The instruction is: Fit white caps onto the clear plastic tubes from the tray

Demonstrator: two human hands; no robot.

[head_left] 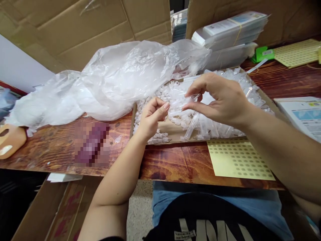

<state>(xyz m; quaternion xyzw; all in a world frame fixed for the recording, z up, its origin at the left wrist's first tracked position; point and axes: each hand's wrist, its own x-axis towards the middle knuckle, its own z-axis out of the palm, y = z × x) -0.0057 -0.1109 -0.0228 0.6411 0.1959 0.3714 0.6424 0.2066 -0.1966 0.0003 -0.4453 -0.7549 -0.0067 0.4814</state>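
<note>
Right of centre: shallow brown cardboard tray (170,127), heaped with small clear plastic parts (192,126). Above it, my right hand (220,97) pinches; my left hand (153,115), nearer mid-frame, is closed thumb to forefinger, contents I cannot tell. Smallest: clear, thin plastic piece (194,97) between right fingertips, just right of centre. Judgement: pinch lightly, stay low over tray.

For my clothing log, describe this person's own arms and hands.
The left hand and right hand are ungloved, without visible watch or bracelet. The left arm is bare up to a black fabric sleeve edge; the right arm is bare where visible.
</note>
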